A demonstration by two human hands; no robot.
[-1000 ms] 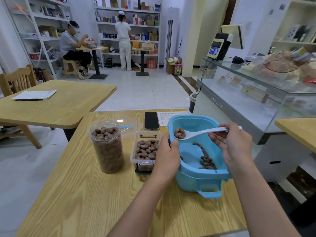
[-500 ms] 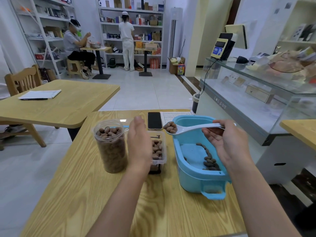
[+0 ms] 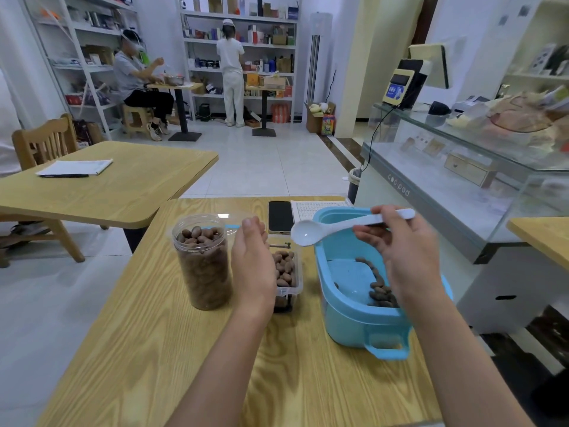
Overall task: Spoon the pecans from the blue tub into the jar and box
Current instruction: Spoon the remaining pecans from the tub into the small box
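**A small retail shop**

White shelving units (image 3: 243,47) along the back wall are holding boxed and bottled goods. A glass display case (image 3: 462,167) is running down the right side, carrying a checkout terminal (image 3: 428,67) and a payment scanner (image 3: 400,87). Wooden tables (image 3: 117,186) are standing on the tiled floor (image 3: 271,161).

The spoon (image 3: 311,233) is now empty, its pecans apparently tipped into the box (image 3: 288,274).

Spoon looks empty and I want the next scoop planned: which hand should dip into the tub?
Right hand: it already holds the spoon above the blue tub.
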